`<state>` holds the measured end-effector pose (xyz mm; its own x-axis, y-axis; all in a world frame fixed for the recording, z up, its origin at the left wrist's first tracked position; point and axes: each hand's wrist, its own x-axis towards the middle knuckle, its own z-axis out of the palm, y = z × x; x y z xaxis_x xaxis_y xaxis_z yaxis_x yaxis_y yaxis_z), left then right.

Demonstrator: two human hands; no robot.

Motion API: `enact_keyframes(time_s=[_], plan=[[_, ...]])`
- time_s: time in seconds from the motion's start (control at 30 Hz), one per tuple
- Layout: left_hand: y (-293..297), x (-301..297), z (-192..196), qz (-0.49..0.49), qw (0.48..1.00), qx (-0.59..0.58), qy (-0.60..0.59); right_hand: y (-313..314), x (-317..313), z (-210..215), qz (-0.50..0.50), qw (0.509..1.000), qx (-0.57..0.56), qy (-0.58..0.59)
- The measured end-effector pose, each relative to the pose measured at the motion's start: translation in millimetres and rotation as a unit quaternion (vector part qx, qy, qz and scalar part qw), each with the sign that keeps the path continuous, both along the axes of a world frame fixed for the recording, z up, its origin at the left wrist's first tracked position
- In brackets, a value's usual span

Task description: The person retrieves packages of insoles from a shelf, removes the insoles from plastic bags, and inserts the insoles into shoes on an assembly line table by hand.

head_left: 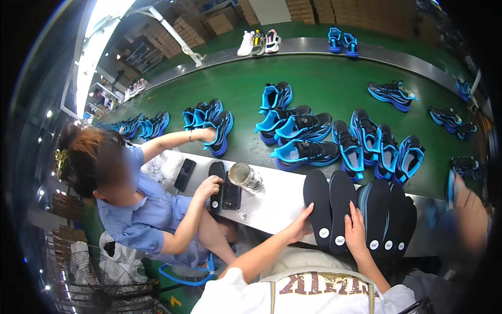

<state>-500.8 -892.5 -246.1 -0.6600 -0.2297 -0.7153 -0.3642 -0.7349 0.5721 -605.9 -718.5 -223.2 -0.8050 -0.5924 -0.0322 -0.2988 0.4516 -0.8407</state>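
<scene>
Evidently, a long, flat, black insole with a rounded toe (316,201) is pinched at its outer edge by the left hand (299,225), the thumb being laid along the rim. Its mate, the matching black insole (342,201), is pinched at the opposite outer edge by the right hand (356,233), whose visible fingers are bent close together; how the fingertips are placed underneath cannot be told. Both are held side by side over the near edge of the silver metal tabletop (277,212), just beside the overlapping black insoles with bluish edges (372,206). A small, round, white paper sticker (324,232) is carried at the left one's heel.

Very little weight is to be expected, and a soft, foam-like bend, so sagging could be caused by a hold at one tip. Breakage or slipping seems unlikely. Best hold would be found along the mid-length edges, where the sticker is left unrubbed.
</scene>
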Motion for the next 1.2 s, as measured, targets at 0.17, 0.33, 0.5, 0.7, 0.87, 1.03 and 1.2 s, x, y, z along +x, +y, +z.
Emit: enact_keyframes(time_s=[0.17,0.33,0.5,0.7,0.87,1.03,1.2], plan=[[-87.1,-0.8,95.4,-0.543,0.725,-0.420,-0.063,-4.5,9.3,-7.1,-0.043,0.996,0.044,0.057],[-147.2,-9.8,250.0,-0.319,0.430,-0.719,0.443,-18.3,14.5,11.7,-0.111,0.985,0.132,0.027],[-190.6,-17.7,276.1,-0.249,0.368,-0.719,0.535,-50.4,14.8,51.7,-0.164,0.954,0.166,0.190],[-234.5,-48.4,214.7,-0.392,0.508,-0.572,0.510,-186.6,-14.9,77.5,0.020,0.992,0.036,0.120],[-318.1,-97.3,61.6,-0.388,0.467,-0.794,0.020,-296.8,-37.7,22.1,0.106,0.975,0.182,0.073],[-390.1,-117.2,-17.4,-0.435,0.310,-0.844,0.036,-371.3,-48.3,7.5,0.156,0.885,0.437,0.051],[-392.6,-180.2,-30.6,-0.325,0.371,-0.868,0.054,-364.7,-93.8,-20.8,0.265,0.934,0.241,0.000]])
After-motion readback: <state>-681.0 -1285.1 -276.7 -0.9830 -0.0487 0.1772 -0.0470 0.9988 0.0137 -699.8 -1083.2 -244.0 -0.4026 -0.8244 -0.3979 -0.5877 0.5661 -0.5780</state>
